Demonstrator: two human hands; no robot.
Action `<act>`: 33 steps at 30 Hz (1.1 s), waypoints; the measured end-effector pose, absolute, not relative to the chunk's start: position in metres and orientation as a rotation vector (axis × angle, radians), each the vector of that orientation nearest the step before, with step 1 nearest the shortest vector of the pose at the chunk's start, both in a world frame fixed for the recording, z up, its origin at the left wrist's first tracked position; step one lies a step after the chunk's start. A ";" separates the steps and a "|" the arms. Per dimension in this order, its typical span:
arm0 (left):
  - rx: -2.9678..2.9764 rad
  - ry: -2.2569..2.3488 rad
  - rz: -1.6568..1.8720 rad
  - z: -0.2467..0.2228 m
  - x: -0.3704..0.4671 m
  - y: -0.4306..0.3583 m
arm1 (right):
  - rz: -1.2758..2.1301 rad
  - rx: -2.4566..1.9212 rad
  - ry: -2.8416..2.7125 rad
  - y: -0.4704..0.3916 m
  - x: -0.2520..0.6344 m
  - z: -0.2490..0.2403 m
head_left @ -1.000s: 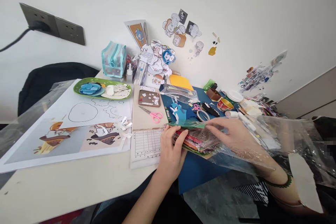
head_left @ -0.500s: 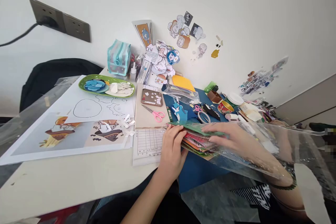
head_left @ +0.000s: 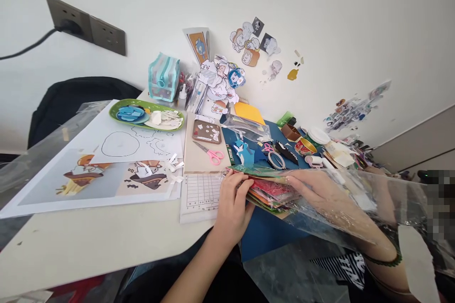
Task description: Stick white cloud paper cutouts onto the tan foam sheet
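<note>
A stack of coloured paper sheets (head_left: 270, 193) sticks out of a clear plastic bag (head_left: 377, 199) at the table's near edge. My left hand (head_left: 232, 203) grips the stack's left end, fingers curled over its edge. My right hand (head_left: 320, 189) is inside the bag, lying flat on top of the sheets. A dark blue sheet (head_left: 266, 232) lies under the stack.
Pink scissors (head_left: 212, 153) lie just beyond my left hand. A green tray (head_left: 117, 110) of paper cutouts, printed drawings (head_left: 106, 175), a striped pouch (head_left: 162, 77), tape rolls and small tins (head_left: 304, 146) crowd the table. Stickers cover the wall. A dark chair (head_left: 71, 99) stands at the left.
My right hand has slid a little further into the bag over the sheets. My left hand keeps its hold on the stack's end. The view has shifted slightly.
</note>
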State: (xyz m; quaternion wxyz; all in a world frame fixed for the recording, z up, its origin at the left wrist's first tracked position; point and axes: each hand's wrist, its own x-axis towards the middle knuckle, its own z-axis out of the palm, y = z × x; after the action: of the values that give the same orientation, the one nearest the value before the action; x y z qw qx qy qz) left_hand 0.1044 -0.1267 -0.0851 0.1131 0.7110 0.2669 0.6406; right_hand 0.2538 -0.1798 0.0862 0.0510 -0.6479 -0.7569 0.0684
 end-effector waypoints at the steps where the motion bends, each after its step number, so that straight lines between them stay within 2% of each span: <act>1: 2.087 0.781 1.874 -0.085 0.104 -0.127 | 0.194 -1.985 -2.305 -0.181 0.253 0.086; 8: 2.087 0.773 1.854 -0.086 0.104 -0.127 | 0.174 -1.954 -2.390 -0.182 0.250 0.087; 15: 2.094 0.754 1.871 -0.087 0.104 -0.127 | 0.386 -2.002 -2.431 -0.184 0.245 0.093; 22: 2.097 0.734 1.900 -0.087 0.104 -0.127 | 0.453 -1.997 -2.427 -0.186 0.251 0.091; 33: 2.003 0.797 1.997 -0.087 0.104 -0.130 | 0.140 -2.001 -2.325 -0.181 0.254 0.079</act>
State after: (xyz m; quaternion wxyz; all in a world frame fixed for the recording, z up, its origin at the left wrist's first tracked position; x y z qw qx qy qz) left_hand 0.1038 -0.1299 -0.0869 0.1016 0.6781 0.2698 0.6760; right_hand 0.2543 -0.1812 0.0787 0.0355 -0.6511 -0.7568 0.0456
